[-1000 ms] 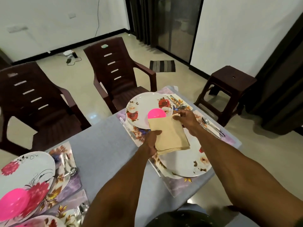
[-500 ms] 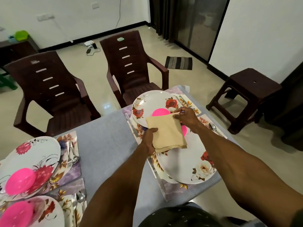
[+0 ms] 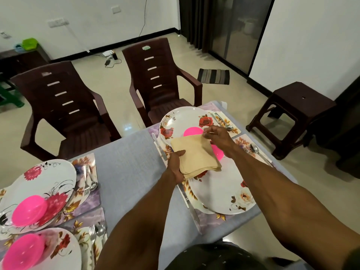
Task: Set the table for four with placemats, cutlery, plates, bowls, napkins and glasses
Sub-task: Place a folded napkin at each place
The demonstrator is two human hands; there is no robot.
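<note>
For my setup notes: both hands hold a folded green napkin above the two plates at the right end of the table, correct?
Not quite: the head view shows a beige napkin, not green. The left hand and right hand do hold it above the two plates.

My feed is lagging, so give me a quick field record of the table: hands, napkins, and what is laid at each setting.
left hand: grips the near-left edge of the folded beige napkins
right hand: pinches the far corner of the top napkin
napkins position: held above the two right-side plates, partly hiding their pink bowls
settings visible: four, each with a floral placemat, plate, pink bowl and cutlery
napkins laid: none visible on the table
glasses: none visible
</note>
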